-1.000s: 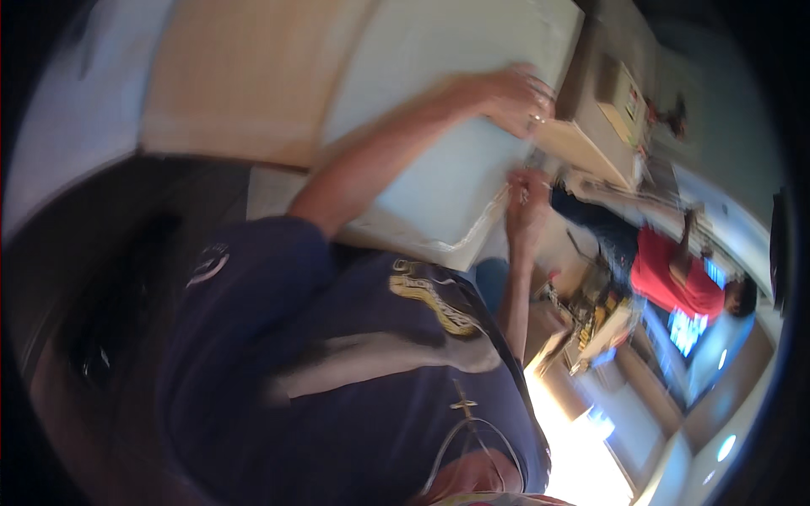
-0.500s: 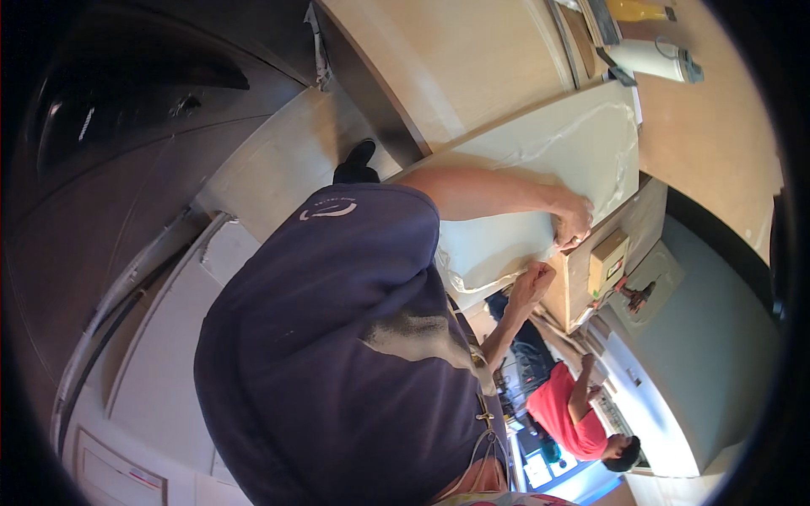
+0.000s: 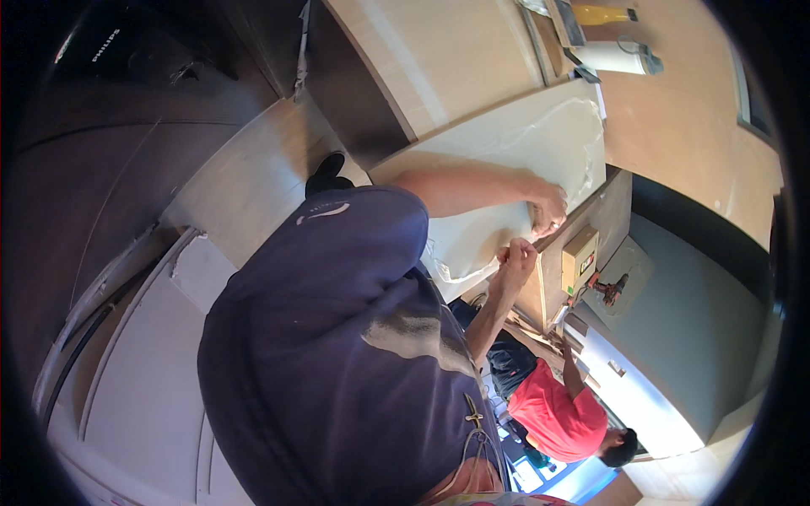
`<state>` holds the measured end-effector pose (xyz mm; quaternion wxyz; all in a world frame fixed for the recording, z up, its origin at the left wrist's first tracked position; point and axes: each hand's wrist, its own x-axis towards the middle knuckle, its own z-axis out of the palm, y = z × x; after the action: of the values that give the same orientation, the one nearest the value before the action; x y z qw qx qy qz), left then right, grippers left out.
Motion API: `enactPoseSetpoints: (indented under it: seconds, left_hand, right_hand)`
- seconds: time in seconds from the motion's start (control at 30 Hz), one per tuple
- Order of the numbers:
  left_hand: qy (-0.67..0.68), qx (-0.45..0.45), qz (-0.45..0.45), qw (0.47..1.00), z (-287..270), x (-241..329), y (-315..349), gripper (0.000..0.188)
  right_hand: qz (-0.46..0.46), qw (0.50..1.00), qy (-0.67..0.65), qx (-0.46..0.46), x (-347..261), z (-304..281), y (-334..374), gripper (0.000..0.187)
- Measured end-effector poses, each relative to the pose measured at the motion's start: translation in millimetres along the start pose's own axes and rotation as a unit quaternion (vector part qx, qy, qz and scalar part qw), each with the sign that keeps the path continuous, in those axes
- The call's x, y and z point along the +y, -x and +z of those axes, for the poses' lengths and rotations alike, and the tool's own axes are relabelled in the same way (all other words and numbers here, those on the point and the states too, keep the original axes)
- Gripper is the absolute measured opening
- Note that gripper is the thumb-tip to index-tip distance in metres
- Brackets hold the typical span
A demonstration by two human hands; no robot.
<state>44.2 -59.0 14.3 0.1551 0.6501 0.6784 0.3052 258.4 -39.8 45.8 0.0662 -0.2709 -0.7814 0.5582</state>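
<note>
A pale flat panel [image 3: 540, 139] lies under my arms, with a crinkled whitish strip [image 3: 462, 275] along its edges. My left hand [image 3: 548, 212] is closed at the panel's right edge, its fingers curled in. Close below it, my right hand [image 3: 516, 253] is also closed, thumb and fingers pinched together near the panel's corner. The two hands are a short gap apart. What the fingertips grip, if anything, is too small to make out.
Beyond the panel stand a small wooden box [image 3: 580, 261] and an orange-and-black power drill [image 3: 612, 290]. A white bottle [image 3: 609, 57] and a yellow bottle [image 3: 601, 14] are at the upper right. A co-worker in a red shirt [image 3: 557, 413] is at the lower right.
The view has shifted, so the panel and both hands sit further left in the picture. My right hand is raised slightly, still close to my left. The co-worker's arm now reaches out.
</note>
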Motion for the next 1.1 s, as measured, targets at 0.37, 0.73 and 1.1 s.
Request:
enactPoseSetpoints:
  seconds: [0.37, 0.73, 1.1]
  left_hand:
    - [0.051, 0.136, 0.018, 0.989, 3, 20, 32, 0.028]
    - [0.191, 0.331, -0.100, 0.919, 21, 30, 43, 0.028]
    - [0.245, 0.275, -0.183, 0.912, -28, 2, 54, 0.028]
  right_hand:
    - [-0.103, 0.986, 0.020, -0.132, -61, -10, 103, 0.026]
    - [-0.069, 0.997, -0.039, -0.008, 24, -57, 141, 0.028]
    - [-0.034, 0.992, -0.052, 0.111, 9, -49, 101, 0.044]
